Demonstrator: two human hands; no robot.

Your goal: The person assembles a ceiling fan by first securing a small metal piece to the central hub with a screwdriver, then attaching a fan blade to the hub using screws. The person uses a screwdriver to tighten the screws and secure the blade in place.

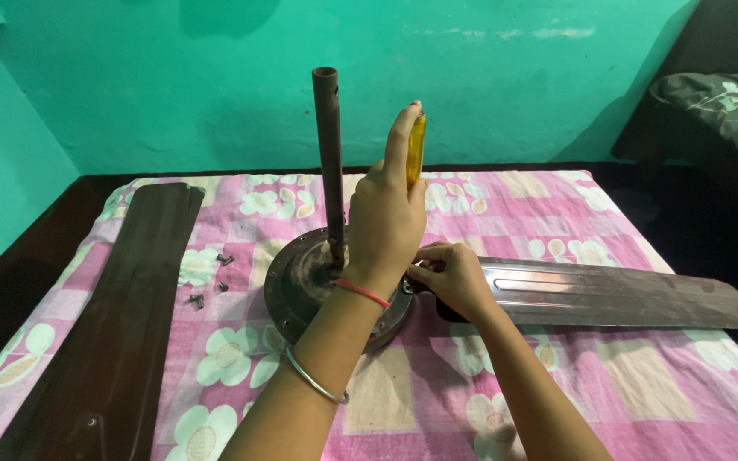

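Left hand [383,218] fist-gripped on yellow screwdriver [417,150], upright over motor [301,286]. Right hand [454,277] fingers pressing blade [625,294] root, motor's 3 o'clock. Risk: tip slip gouges fingers; loose screws [208,282] at 9 o'clock scatter.

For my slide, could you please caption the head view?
Left hand grips a yellow screwdriver over the fan motor; right hand steadies a blade.

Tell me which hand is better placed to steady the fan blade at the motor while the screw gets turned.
Probably the right hand: it already rests on the fan blade where it meets the motor housing. The left hand is wrapped around the upright yellow-handled screwdriver.
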